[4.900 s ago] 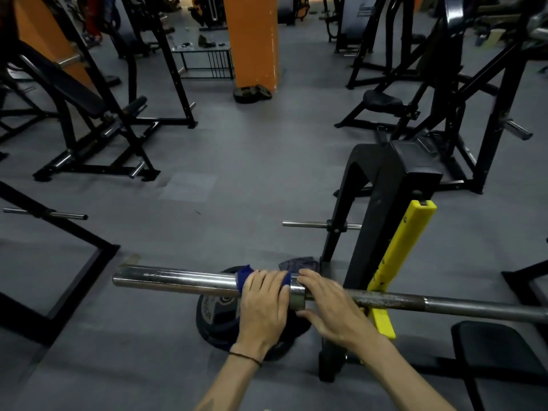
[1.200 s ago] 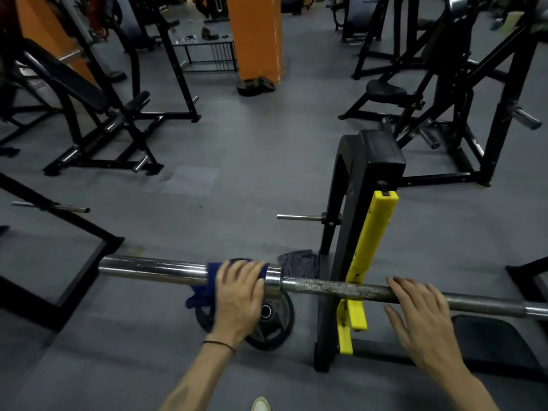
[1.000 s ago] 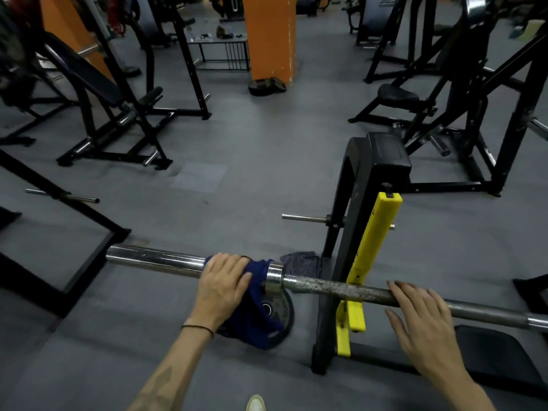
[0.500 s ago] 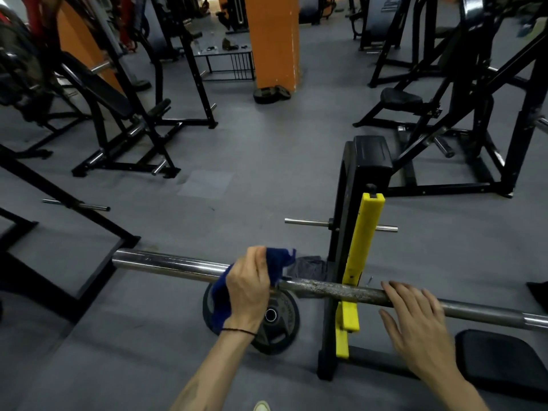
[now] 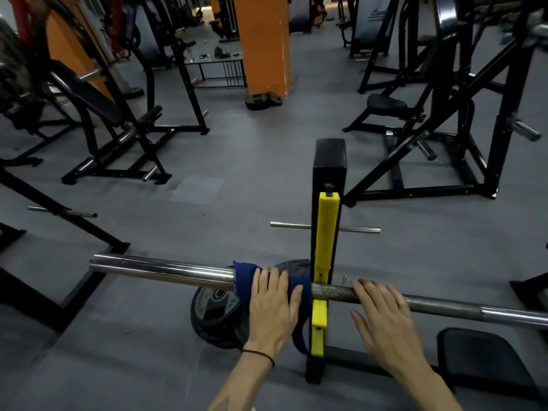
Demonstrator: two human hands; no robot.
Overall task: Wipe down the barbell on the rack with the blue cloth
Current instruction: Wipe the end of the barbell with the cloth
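The barbell (image 5: pixel 163 269) lies across the view on a rack with a yellow upright (image 5: pixel 326 232). Its shiny sleeve points left and its dull shaft runs right. The blue cloth (image 5: pixel 243 274) is draped over the bar just left of the upright, with a tail hanging below. My left hand (image 5: pixel 271 304) lies palm down on the cloth and presses it onto the bar, fingers laid over the top. My right hand (image 5: pixel 382 315) rests on the bare shaft right of the upright, fingers fairly straight, thumb spread.
A black weight plate (image 5: pixel 213 310) lies on the grey floor under the bar. A dark rag (image 5: pixel 293 265) sits by the rack foot. A black bench pad (image 5: pixel 474 354) is at lower right. Black gym machines and an orange pillar (image 5: pixel 264 46) stand farther back.
My left hand lifted the bunched cloth off the sleeve, carried it right and laid it over the bar beside the upright. My right hand stayed on the shaft.
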